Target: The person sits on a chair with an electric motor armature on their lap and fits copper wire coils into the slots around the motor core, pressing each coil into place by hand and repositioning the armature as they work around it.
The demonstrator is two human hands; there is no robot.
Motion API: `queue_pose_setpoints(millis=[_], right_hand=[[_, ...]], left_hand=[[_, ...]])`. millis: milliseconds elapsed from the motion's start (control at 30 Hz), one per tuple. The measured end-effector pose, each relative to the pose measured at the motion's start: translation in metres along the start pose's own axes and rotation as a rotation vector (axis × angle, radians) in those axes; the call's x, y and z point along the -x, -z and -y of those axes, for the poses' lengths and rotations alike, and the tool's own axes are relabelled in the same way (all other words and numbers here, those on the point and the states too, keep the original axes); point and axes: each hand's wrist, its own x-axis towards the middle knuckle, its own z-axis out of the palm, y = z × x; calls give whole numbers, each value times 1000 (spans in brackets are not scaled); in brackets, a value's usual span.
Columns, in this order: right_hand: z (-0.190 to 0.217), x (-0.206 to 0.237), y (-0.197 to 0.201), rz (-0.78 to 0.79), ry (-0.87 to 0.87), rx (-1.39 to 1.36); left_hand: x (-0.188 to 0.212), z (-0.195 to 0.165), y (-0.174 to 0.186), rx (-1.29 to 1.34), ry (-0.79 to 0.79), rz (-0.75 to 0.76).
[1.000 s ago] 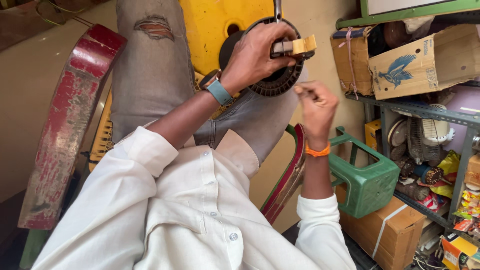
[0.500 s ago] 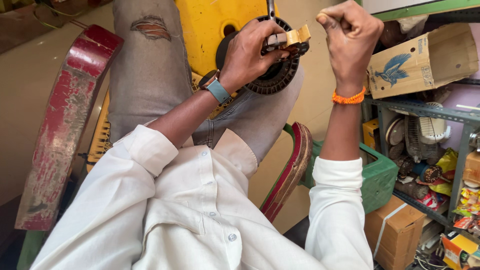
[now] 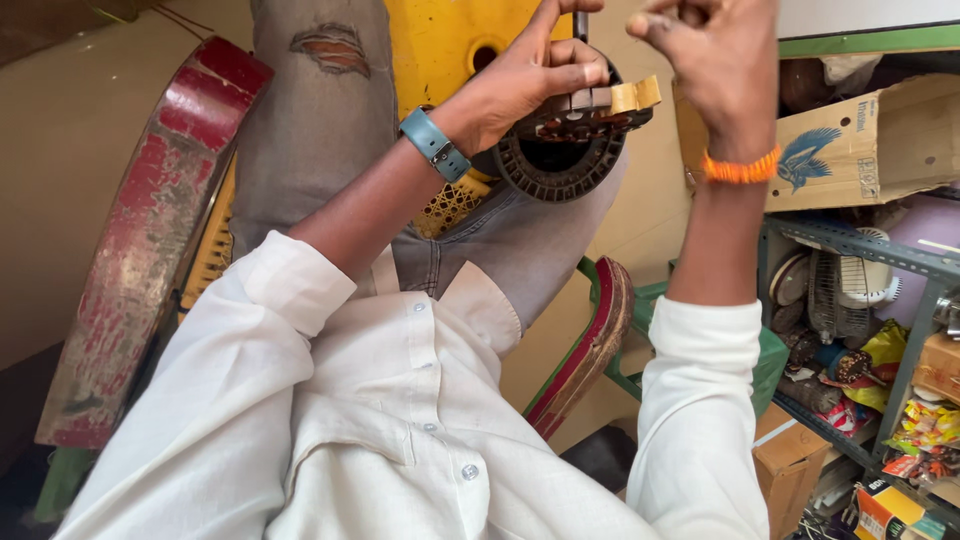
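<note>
My left hand (image 3: pixel 525 85) grips a dark round slotted motor core (image 3: pixel 560 155) that rests on my grey-jeaned knee. Tan insulation strips (image 3: pixel 634 95) stick out of the core's top edge beside my fingers. A thin dark rod (image 3: pixel 580 22) rises just above that hand. My right hand (image 3: pixel 715 60) is raised high to the right of the core, fingers pinched together; whether something thin is between them cannot be made out. It wears an orange thread band on the wrist, and the left wrist carries a blue-strapped watch.
A yellow plastic stool (image 3: pixel 450 45) stands behind my knee. A worn red curved panel (image 3: pixel 150 240) leans at left. A green crate (image 3: pixel 770 360) and cardboard boxes (image 3: pixel 860 150) sit at right, beside a metal shelf (image 3: pixel 880 260) full of fan parts and packets.
My right hand has risen from beside the core to well above and right of it. The left hand has stayed clamped on the core, and the view has moved closer.
</note>
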Motion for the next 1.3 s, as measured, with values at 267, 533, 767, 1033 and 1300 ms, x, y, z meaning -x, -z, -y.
queue_pose_setpoints(millis=[267, 533, 767, 1033, 1300], right_hand=[[69, 78, -27, -231, 75, 330], [36, 120, -97, -336, 14, 226], [3, 142, -85, -373, -30, 52], [-5, 97, -21, -446, 112, 70], [-3, 41, -4, -263, 210, 103]], left_hand=[[-14, 17, 21, -151, -63, 126], [-17, -5, 16, -208, -28, 127], [10, -16, -28, -992, -518, -72], [16, 2, -30, -1091, -451, -275], [17, 7, -32, -1101, -423, -293]])
